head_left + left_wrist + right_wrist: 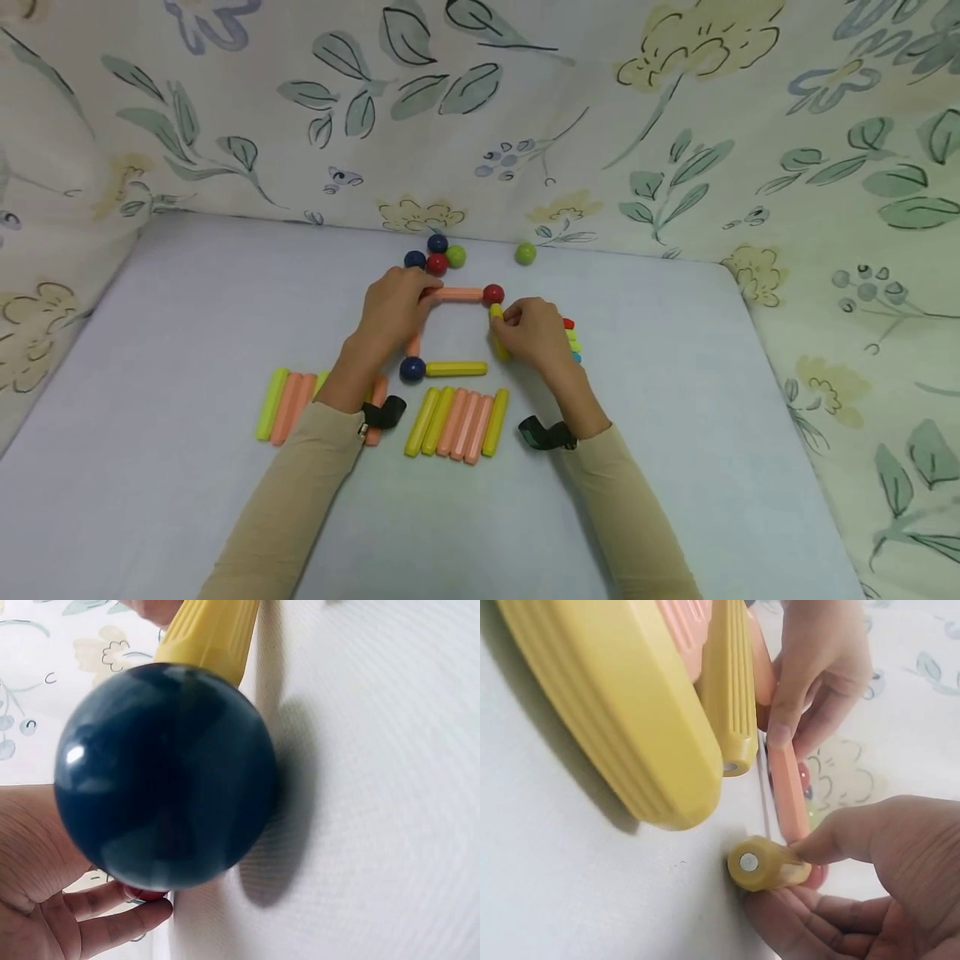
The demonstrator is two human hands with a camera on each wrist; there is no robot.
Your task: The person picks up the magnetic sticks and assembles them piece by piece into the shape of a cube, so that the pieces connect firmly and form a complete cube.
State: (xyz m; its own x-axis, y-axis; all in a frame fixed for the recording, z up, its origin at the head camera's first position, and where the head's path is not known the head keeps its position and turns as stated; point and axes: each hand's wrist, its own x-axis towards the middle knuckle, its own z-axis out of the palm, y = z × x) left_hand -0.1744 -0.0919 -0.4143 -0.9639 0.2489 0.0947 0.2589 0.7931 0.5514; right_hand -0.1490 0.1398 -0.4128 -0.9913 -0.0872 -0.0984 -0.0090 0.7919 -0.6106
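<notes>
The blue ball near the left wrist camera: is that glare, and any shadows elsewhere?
Left wrist view: yes, a small white glare spot on the blue ball, with a soft shadow on the white table beside it; right wrist view: a shadow along the lower-left edge of the nearest yellow stick; head view: fairly even light, faint shadows.

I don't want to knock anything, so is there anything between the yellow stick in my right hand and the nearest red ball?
Nothing visible. In the head view, the yellow stick in your right hand has its far end right at the red ball, though whether they touch is hard to tell.
</notes>
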